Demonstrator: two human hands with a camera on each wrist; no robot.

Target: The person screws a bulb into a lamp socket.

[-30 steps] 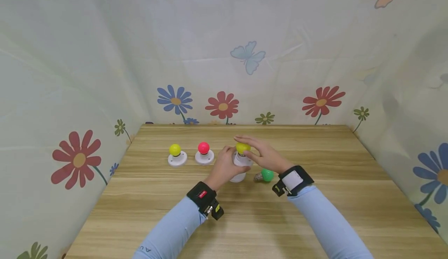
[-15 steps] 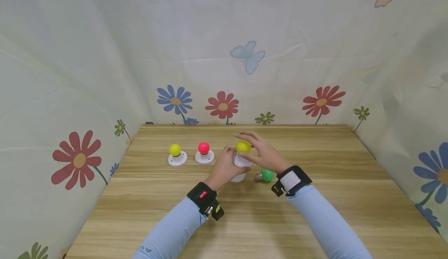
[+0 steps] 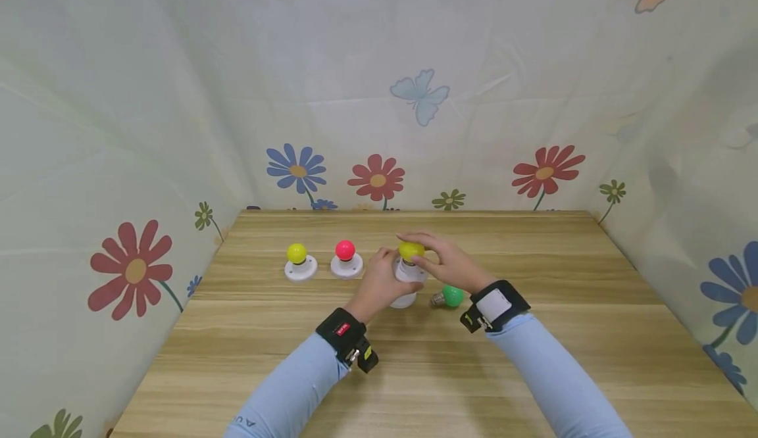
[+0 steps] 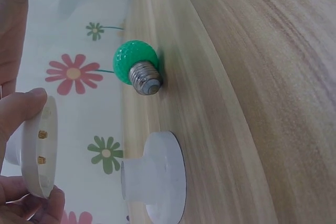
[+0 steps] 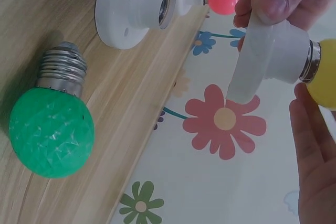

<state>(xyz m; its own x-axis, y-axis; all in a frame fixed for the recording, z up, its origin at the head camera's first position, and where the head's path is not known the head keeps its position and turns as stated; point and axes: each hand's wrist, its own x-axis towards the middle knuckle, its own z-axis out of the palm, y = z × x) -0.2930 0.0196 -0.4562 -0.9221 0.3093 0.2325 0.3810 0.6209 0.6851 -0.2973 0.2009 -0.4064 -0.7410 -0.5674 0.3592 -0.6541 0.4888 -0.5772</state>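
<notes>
My left hand (image 3: 381, 281) grips a white lamp holder (image 5: 257, 59) by its round base, raised above the table. Brass contacts show on the base's underside in the left wrist view. A yellow bulb (image 3: 408, 250) stands in this holder, with a strip of its metal screw cap showing above the white collar. Thumb and fingers of my right hand (image 3: 454, 266) pinch the bulb from the right. Below the hands, a second white lamp holder (image 4: 165, 177) sits on the table without a bulb. Beside it lies a green bulb (image 5: 52, 132) on its side, metal screw cap exposed.
To the left on the wooden table (image 3: 533, 359) stand two more white holders, one with a yellow bulb (image 3: 297, 253) and one with a red bulb (image 3: 345, 250). A flower-printed curtain (image 3: 485, 129) surrounds the table at the back and sides.
Half a second ago the right hand's fingers were spread wider and higher around the yellow bulb; now they close over it again. The left hand and lamp holder have stayed in place.
</notes>
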